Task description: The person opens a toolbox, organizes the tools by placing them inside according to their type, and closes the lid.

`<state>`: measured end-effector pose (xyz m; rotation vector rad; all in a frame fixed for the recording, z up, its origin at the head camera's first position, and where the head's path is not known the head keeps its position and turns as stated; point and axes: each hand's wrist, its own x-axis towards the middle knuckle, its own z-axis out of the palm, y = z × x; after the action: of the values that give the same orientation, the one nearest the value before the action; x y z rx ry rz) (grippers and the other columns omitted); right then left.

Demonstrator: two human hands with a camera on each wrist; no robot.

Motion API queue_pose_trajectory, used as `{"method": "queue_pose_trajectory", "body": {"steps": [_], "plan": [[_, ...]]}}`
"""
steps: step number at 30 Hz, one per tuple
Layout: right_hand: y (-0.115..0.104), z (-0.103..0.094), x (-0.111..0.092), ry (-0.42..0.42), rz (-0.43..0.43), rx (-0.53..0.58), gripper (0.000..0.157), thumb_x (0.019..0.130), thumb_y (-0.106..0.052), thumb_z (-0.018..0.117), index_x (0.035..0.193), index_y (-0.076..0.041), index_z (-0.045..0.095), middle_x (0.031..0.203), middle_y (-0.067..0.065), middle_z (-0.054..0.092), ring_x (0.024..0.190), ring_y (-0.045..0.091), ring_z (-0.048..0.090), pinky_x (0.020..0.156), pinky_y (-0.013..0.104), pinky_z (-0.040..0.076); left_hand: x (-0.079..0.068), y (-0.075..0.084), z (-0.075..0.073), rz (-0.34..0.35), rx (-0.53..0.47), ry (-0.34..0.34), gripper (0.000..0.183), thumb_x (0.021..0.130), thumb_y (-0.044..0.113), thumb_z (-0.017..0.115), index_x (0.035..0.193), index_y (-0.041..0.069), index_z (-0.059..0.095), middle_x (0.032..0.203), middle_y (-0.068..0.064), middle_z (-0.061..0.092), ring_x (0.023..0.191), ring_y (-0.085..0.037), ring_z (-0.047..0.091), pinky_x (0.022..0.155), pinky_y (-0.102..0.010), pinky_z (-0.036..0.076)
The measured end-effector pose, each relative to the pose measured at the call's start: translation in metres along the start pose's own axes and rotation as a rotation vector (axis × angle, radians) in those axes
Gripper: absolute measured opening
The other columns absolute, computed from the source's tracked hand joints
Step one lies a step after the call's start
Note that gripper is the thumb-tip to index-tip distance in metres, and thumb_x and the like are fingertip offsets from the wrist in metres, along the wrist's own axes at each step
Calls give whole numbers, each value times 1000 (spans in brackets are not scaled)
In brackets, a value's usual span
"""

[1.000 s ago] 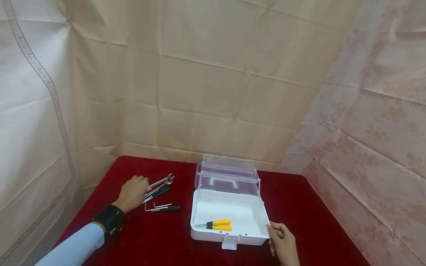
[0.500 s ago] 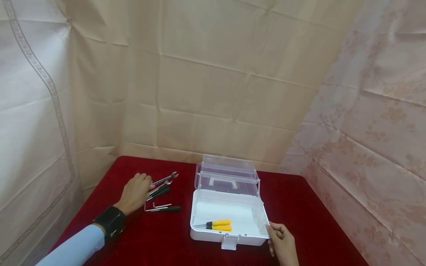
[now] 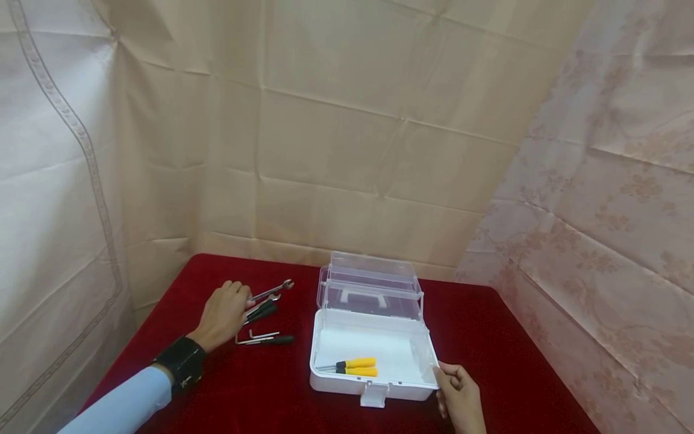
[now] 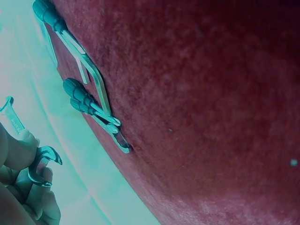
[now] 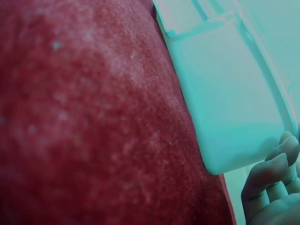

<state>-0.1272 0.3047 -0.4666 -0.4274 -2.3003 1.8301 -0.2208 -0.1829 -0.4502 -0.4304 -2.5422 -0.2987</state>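
My left hand (image 3: 222, 310) grips a silver open-ended wrench (image 3: 275, 290), one end jutting out to the right. In the left wrist view the wrench (image 4: 43, 164) shows at the lower left, fingers and thumb curled round its shaft. Just below this hand lie a second wrench (image 3: 269, 301) and black-handled screwdrivers (image 3: 264, 311), partly hidden by it. My right hand (image 3: 461, 398) pinches the front right corner of a white toolbox (image 3: 333, 384). The right wrist view shows fingertips (image 5: 276, 164) at the box's rim. Two yellow-handled screwdrivers (image 3: 358, 363) lie inside the toolbox.
Hex keys (image 3: 264, 335) and another black-handled screwdriver (image 3: 283, 340) lie left of the toolbox. Its clear lid (image 3: 374, 277) stands raised at the back, and a latch (image 3: 374, 396) hangs in front. Curtains (image 3: 336, 150) surround the red cloth-covered table (image 3: 271, 392).
My left hand has shifted slightly right with the wrench, whose end has moved away from the second wrench. My right hand has stayed at the toolbox corner.
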Motion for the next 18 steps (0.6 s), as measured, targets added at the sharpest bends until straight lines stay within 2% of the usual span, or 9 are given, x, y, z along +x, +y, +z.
{"method": "queue_pose_trajectory", "body": {"steps": [11,18], "plan": [[1,0,1,6,-4,6,46,91,-23,69,124,4,54,67,7,54,44,12,42,40,27,38,1,7,0,7,-4,17,10,86,10,69,81,6,62,72,0,48,67,-18,42,62,-32,39],[1,1,2,11,4,-8,44,91,-24,68,124,3,54,67,6,54,44,12,42,41,27,39,2,11,0,29,-32,54,10,86,9,69,81,7,61,73,0,48,68,-18,44,63,-32,40]]}}
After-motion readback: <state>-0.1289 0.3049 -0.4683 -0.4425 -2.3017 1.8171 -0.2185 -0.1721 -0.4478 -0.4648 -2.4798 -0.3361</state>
